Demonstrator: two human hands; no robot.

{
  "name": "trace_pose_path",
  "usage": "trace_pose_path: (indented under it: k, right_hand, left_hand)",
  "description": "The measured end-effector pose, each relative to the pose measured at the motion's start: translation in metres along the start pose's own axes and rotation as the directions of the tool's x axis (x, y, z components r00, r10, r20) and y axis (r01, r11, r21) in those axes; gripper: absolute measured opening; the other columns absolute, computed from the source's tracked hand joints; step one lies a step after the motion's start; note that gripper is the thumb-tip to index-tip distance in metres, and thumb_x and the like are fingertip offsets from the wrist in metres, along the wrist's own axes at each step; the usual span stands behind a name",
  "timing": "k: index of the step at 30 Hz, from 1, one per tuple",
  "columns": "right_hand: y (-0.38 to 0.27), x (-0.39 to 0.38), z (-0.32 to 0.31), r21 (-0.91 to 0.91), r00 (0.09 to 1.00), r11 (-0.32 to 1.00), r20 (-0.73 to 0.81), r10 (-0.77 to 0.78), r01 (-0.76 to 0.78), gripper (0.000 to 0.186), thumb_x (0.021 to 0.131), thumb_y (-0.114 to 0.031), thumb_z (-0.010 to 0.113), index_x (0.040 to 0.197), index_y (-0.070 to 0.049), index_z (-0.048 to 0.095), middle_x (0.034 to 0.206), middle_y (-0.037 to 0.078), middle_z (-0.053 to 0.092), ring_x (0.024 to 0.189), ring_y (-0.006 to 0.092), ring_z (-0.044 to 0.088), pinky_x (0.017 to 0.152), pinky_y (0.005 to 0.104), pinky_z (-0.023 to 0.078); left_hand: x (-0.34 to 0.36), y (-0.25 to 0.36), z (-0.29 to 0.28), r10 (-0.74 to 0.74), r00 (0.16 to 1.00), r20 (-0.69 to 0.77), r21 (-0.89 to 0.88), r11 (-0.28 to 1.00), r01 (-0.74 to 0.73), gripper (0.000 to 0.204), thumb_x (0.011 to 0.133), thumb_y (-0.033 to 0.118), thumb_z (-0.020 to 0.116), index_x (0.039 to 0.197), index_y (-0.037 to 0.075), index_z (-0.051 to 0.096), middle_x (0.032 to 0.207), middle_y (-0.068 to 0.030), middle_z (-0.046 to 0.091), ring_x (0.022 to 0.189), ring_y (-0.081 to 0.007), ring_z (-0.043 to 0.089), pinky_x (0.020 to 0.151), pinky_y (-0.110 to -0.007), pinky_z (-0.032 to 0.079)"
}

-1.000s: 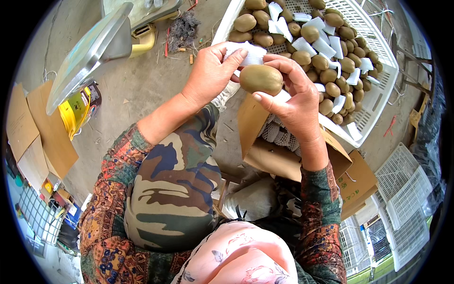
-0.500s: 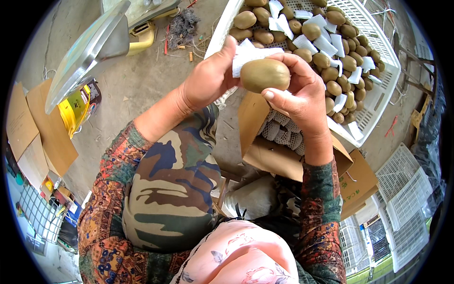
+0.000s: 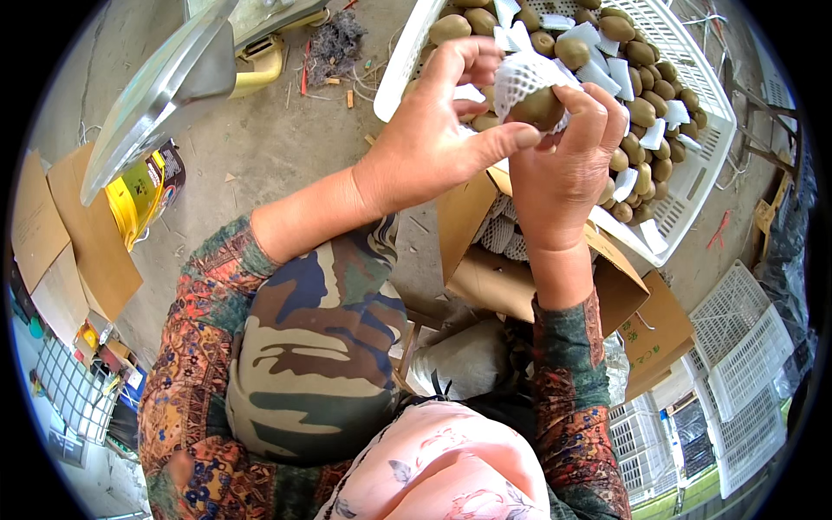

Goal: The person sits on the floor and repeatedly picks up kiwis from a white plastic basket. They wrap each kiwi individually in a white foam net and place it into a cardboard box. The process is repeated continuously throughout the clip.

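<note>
now kiwi [image 3: 539, 107] between right hand [image 3: 563, 165] fingertips [image 3: 582, 97], netted

Kiwifruit [image 3: 539, 107]: brown, under white foam net sleeve [image 3: 520, 74]. Crate [image 3: 693, 113]: white plastic lattice. Carton [image 3: 485, 260]: plain brown cardboard. Sleeves [image 3: 195, 381]: dark floral pattern. Trousers [image 3: 316, 347]: camouflage, green, brown, cream.

Both hands [image 3: 511, 147] raised together, fingers curled, thumbs touching.

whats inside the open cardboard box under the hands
Inside the cardboard box, white foam net sleeves show, seemingly wrapped round fruit. The right hand and a box flap cover most of the opening, so the rest and the bottom cannot be seen.
</note>
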State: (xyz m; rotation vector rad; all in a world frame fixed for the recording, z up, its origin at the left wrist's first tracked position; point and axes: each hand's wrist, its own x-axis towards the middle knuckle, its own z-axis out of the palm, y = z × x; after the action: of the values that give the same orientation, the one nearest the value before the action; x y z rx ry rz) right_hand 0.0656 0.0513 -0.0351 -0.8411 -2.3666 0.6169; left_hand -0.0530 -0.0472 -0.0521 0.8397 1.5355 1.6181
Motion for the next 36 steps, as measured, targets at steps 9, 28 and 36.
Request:
trace_pose_path:
  k: [9,28,36]
  right_hand:
    - [-0.014,-0.067,-0.109,0.382,0.302,-0.248,0.903,0.306,-0.89,0.047,0.099,-0.028,0.066,0.134,-0.003,0.048,0.117,0.003,0.061,0.106,0.0121,0.06,0.091,0.0305,0.052]
    - [0.182,-0.186,-0.159,-0.752,0.527,0.647,0.503,0.685,-0.124,0.037,0.096,-0.032,0.061,0.1,0.004,0.068,0.09,0.025,0.07,0.083,0.0427,0.068,0.077,0.0502,0.055]
    - [0.238,-0.21,-0.139,-0.74,0.349,0.53,0.666,0.659,0.414,0.058,0.101,-0.025,0.042,0.156,-0.007,0.035,0.164,0.014,0.029,0.15,0.0337,0.028,0.124,0.0464,0.02]
  left_hand:
    - [-0.017,0.023,0.021,0.249,0.668,0.701,0.074,0.907,-0.415,0.086,0.083,0.03,0.079,0.153,0.003,0.036,0.142,-0.0214,0.054,0.123,-0.0386,0.059,0.102,-0.043,0.049]
    - [-0.011,0.004,0.006,0.081,0.702,0.708,0.204,0.927,-0.313,0.028,0.089,-0.001,0.067,0.117,0.0,0.068,0.099,-0.01,0.073,0.09,-0.0266,0.068,0.081,-0.035,0.053]
    - [-0.005,0.004,0.011,0.124,0.746,0.654,0.071,0.972,-0.224,0.019,0.091,0.005,0.069,0.11,0.002,0.07,0.097,-0.0122,0.072,0.086,-0.0279,0.069,0.077,-0.036,0.055]
